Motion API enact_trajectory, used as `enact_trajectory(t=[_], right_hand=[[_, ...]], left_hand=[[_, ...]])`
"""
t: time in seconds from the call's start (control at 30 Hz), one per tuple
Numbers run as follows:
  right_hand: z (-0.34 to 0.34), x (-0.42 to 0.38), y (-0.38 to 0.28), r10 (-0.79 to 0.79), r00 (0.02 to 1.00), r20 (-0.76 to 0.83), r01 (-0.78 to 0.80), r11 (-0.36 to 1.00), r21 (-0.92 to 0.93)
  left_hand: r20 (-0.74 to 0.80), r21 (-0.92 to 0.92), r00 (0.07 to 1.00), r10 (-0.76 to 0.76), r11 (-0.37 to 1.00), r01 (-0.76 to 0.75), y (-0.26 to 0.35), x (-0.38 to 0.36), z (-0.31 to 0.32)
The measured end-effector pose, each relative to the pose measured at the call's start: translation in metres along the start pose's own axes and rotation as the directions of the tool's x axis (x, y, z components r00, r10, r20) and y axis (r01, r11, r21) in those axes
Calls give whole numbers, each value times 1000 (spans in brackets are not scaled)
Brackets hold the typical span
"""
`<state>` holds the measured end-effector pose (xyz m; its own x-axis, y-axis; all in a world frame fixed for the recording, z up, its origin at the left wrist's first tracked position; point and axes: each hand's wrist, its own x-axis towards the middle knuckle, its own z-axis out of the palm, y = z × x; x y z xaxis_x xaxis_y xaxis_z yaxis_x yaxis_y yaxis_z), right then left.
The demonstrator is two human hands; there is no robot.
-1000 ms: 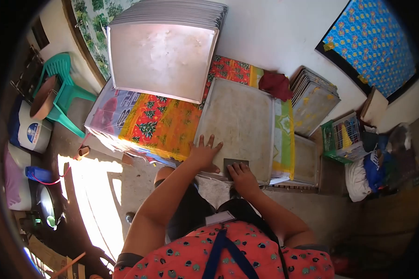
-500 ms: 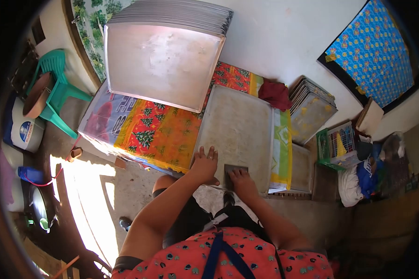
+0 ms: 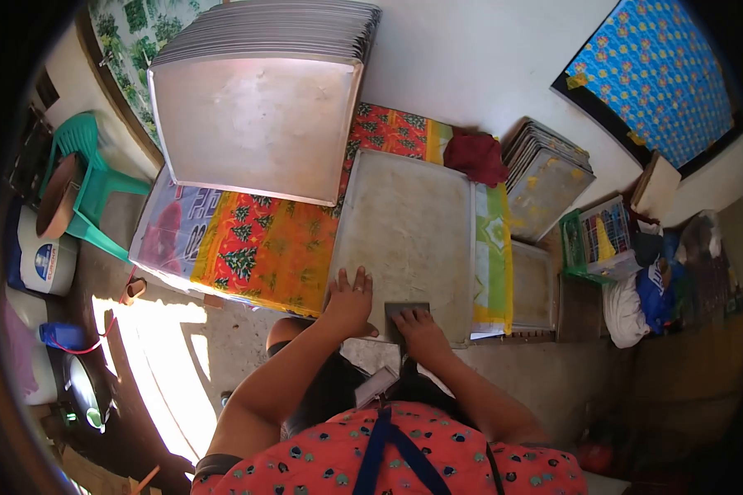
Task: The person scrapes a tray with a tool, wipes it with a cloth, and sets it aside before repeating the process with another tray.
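A worn metal tray (image 3: pixel 409 239) lies flat on the table covered with patterned sheets (image 3: pixel 260 247). My left hand (image 3: pixel 351 305) rests on the tray's near left edge, fingers apart, holding nothing. My right hand (image 3: pixel 418 328) presses a dark flat scraper-like piece (image 3: pixel 396 312) against the tray near its front edge; its fingers are closed on the piece. To the left, a tall stack of metal trays (image 3: pixel 252 128) stands on the same table.
A dark red cloth (image 3: pixel 476 157) lies at the tray's far right corner. More trays (image 3: pixel 549 194) lean on the wall at right, beside a green crate (image 3: pixel 607 239). A green chair (image 3: pixel 99 190) stands at left.
The view has shifted slightly, so the tray and stack appear a little further left. My right hand still holds the dark piece near the tray's front edge. My left hand stays on the edge.
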<state>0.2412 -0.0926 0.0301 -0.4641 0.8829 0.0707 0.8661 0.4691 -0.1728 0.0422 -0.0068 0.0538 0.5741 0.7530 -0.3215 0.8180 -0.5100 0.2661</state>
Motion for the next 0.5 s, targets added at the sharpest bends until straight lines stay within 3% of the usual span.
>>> enact_trajectory(t=[0.17,0.27,0.43,0.5], right_hand=[[-8,119,92,352,936,-5,-351,933,-76],[-6,118,95,322,947,10,-321,944,-71],[6,-30,20,39,999,-5,-40,997,-70],[-2,-61,10,63,997,39,-61,997,-41]], left_hand=[[62,45,997,-50,998,48,6,-2,-13],[58,32,997,-45,999,43,3,-3,-11],[50,23,997,-54,998,53,5,-2,-9],[60,23,996,-60,998,59,5,-2,-9]])
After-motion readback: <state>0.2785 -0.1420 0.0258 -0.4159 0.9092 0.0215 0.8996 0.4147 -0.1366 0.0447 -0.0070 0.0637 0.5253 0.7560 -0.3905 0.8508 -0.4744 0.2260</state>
